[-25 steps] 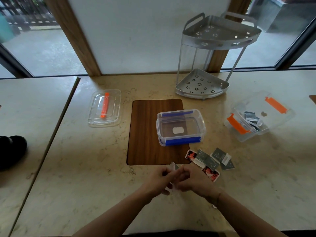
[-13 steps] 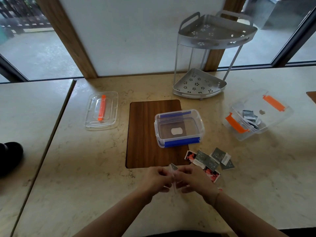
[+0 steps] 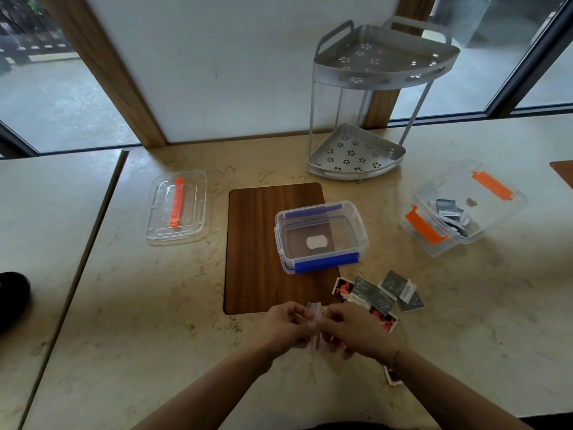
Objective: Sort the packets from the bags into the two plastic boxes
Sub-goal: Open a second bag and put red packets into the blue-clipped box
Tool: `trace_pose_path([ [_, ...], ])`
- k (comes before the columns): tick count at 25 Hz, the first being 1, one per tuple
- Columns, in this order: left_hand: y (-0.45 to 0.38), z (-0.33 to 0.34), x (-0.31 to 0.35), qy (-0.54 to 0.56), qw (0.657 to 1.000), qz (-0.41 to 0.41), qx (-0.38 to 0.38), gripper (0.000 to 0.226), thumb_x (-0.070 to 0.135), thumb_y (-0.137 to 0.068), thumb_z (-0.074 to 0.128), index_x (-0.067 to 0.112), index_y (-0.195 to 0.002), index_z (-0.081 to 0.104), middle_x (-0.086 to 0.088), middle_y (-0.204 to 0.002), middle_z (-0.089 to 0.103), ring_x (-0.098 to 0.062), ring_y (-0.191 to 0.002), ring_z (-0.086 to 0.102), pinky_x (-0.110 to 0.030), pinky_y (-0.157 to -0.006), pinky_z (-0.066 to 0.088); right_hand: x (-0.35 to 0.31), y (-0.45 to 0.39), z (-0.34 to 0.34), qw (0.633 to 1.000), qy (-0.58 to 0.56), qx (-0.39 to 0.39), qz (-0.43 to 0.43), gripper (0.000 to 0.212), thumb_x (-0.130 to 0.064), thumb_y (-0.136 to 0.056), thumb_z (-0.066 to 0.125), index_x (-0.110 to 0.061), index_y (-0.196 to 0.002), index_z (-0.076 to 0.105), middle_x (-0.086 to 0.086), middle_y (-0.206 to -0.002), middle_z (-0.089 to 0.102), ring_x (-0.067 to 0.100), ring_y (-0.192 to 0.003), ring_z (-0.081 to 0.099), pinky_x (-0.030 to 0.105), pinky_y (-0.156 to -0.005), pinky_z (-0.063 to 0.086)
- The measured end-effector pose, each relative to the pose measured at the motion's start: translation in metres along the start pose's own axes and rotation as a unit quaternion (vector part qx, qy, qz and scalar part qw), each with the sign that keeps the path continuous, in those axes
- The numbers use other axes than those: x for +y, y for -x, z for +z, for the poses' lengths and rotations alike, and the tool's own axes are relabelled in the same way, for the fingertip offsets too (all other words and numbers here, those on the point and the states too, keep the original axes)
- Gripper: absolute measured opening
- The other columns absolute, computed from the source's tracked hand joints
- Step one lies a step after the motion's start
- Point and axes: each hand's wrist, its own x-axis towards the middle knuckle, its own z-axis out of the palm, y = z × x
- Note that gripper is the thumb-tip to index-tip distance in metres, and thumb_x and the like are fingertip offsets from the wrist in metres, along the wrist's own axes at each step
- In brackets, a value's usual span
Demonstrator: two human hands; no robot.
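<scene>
Both hands meet low over the worktop (image 3: 130, 305): the left hand (image 3: 283, 327) and right hand (image 3: 356, 332) have their fingers (image 3: 297, 313) pinched on a small clear bag (image 3: 315, 318) held upright between them. The blue box (image 3: 321, 235) lies straight ahead, lid shut; loose packets (image 3: 379, 293) sit just right; the orange box (image 3: 462, 209) stands open, far right

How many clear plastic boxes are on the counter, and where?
2. The blue-clipped box sits on the wooden board at centre; the orange-clipped box sits to its right, holding grey packets. A separate clear lid with an orange handle lies on the left.
</scene>
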Motion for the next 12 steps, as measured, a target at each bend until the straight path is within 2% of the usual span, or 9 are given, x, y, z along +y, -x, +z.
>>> trace_pose_path([
  [5,0.001,0.002,0.005,-0.089,0.994,0.058,0.016,0.014,0.026,-0.090,0.066,0.022,-0.103,0.064,0.000,-0.092,0.069,-0.008,-0.077,0.065,-0.020,-0.067,0.055,0.004,-0.007,-0.001,0.999,0.046,-0.006,-0.019,0.024,-0.033,-0.096,0.051,-0.022,-0.082,0.067,-0.004,-0.072,0.065,0.001,-0.056,0.057,0.014,-0.052,0.046],
  [8,0.002,0.006,0.009,-0.175,0.976,0.124,0.034,0.015,0.025,-0.091,0.065,0.025,-0.106,0.066,0.010,-0.087,0.065,-0.002,-0.075,0.062,-0.017,-0.065,0.051,0.003,-0.011,0.002,0.988,0.134,0.034,-0.069,0.023,-0.031,-0.094,0.054,-0.022,-0.076,0.065,-0.007,-0.068,0.061,0.001,-0.061,0.054,0.019,-0.065,0.048],
  [10,0.002,0.006,0.013,-0.216,0.960,0.162,0.072,0.018,0.024,-0.091,0.064,0.025,-0.109,0.065,0.014,-0.091,0.064,0.001,-0.078,0.060,-0.015,-0.068,0.051,0.001,-0.013,0.000,0.980,0.177,0.062,-0.072,0.022,-0.032,-0.091,0.056,-0.021,-0.074,0.064,-0.005,-0.068,0.061,0.003,-0.061,0.052,0.021,-0.068,0.047],
  [12,0.002,-0.004,0.016,-0.242,0.944,0.186,0.124,0.022,0.022,-0.090,0.065,0.026,-0.111,0.063,0.015,-0.095,0.062,0.002,-0.080,0.058,-0.016,-0.070,0.051,-0.001,-0.012,-0.009,0.970,0.217,0.084,-0.066,0.023,-0.037,-0.088,0.060,-0.019,-0.074,0.065,-0.002,-0.068,0.061,0.004,-0.059,0.051,0.020,-0.064,0.046],
])
